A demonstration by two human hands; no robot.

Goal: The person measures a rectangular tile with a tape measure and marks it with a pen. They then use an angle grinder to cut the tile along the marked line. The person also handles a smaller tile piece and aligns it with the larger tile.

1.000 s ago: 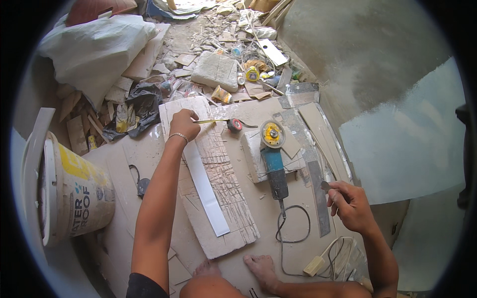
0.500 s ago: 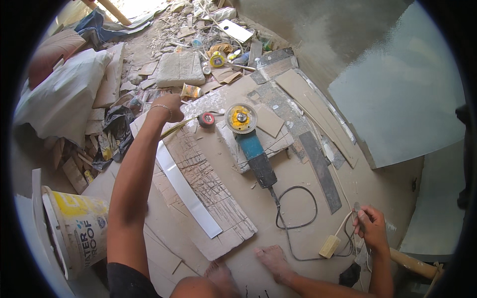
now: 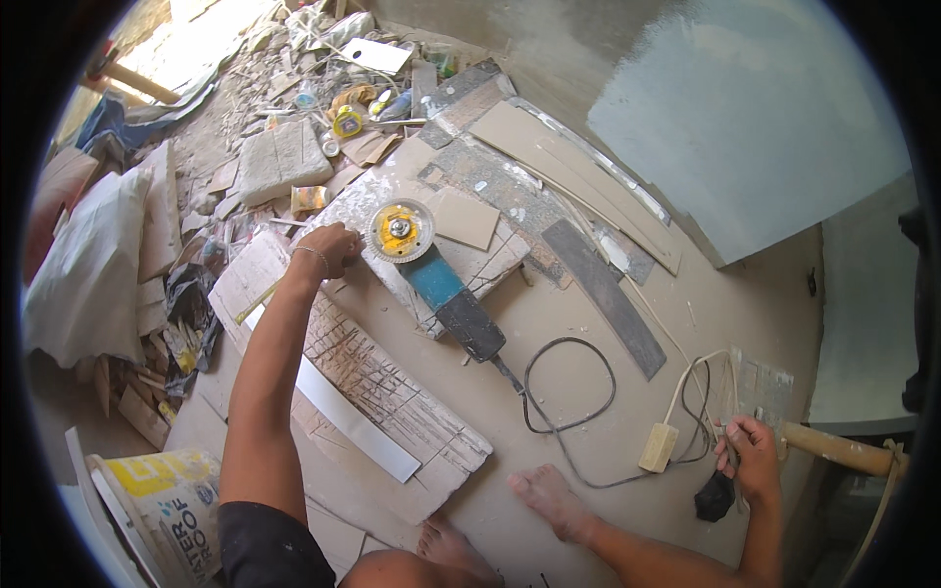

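My left hand (image 3: 331,251) is closed over the tape measure, whose case is hidden under the fingers. Its yellow blade (image 3: 257,300) shows beside my wrist, over the grooved slab (image 3: 382,377). A white strip (image 3: 348,416) lies lengthwise on that slab. To the right of this hand, an angle grinder (image 3: 438,289) with a teal and black body rests on a second slab, its toothed disc facing up. My right hand (image 3: 750,456) is at the lower right, fingers pinched on something small and greyish that I cannot make out. Below it is a black object (image 3: 714,497).
A cream socket block (image 3: 659,448) and black cord (image 3: 569,431) lie on the floor near my right hand. Dark and beige tile strips (image 3: 603,294) lie beyond the grinder. Rubble (image 3: 284,98) covers the far left. A white bucket (image 3: 162,510) stands near left.
My left hand has come onto the tape measure, which lay uncovered before. My right hand has dropped lower, away from the socket block's cord. The whole view has turned, shifting things leftward.
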